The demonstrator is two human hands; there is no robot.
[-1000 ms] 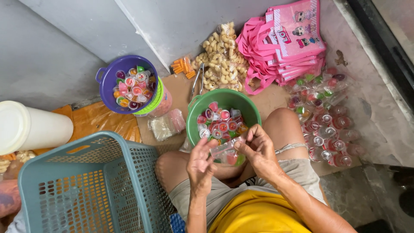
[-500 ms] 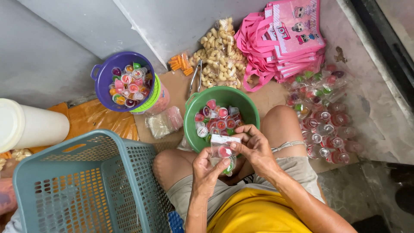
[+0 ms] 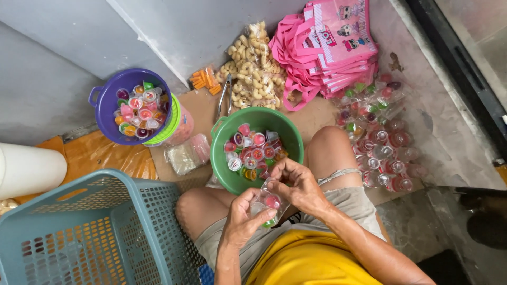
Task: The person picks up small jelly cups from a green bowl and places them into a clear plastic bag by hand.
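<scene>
While both hands (image 3: 274,198) pinch, the bag (image 3: 268,203) sits between.

Two hands – left hand (image 3: 240,219), right hand (image 3: 296,182) – share one clear bag (image 3: 266,203) with two jelly cups visible inside, red and green. Two bowls of jelly cups: one green bowl (image 3: 285,126), one purple bowl (image 3: 105,119), cups too many to count. One teal basket (image 3: 79,232). One pair of metal tongs (image 3: 224,95). One white tub (image 3: 29,169). One stack of pink tote bags (image 3: 327,47) – count unclear.
</scene>
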